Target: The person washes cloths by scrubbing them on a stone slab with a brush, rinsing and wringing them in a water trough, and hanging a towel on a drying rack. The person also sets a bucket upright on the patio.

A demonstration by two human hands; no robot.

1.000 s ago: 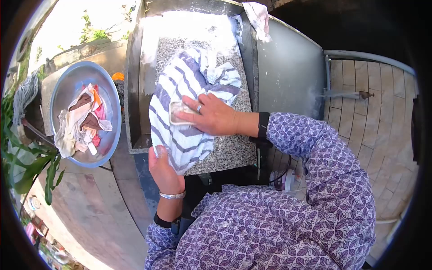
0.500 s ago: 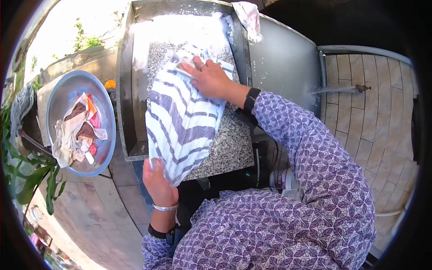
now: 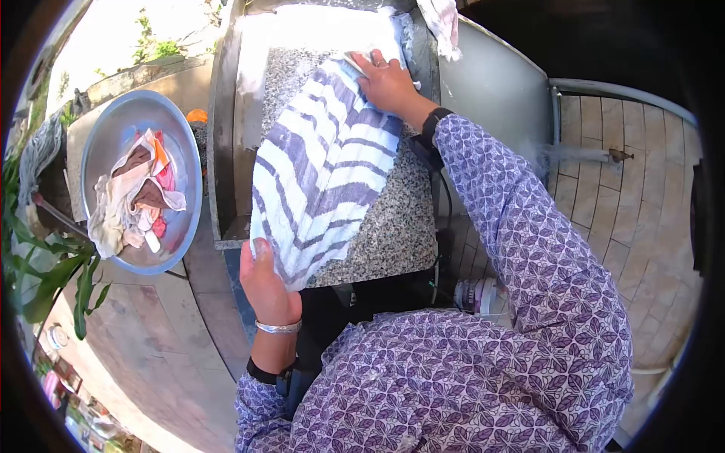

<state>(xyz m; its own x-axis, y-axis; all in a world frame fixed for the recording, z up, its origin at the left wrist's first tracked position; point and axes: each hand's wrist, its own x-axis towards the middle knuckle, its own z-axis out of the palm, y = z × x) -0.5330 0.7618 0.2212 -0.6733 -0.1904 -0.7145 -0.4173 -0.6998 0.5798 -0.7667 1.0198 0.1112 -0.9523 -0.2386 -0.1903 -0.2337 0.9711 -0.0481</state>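
Left hand [image 3: 270, 291] clamped on the striped cloth [image 3: 321, 166] at its near end; right hand [image 3: 390, 87] closed over a pale, half-hidden item [image 3: 352, 62] at the far end. Slab [image 3: 396, 230] beneath. Risk: slackened left grip under rubbing could bunch the cloth.

No text is readable; the tub's label [image 3: 470, 295] is too small.

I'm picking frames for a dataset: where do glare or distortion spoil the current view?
Head view: glare whitens the far end of the speckled slab; fisheye curvature bends the outer scene, with black corners; the running tap has a hazy stream.
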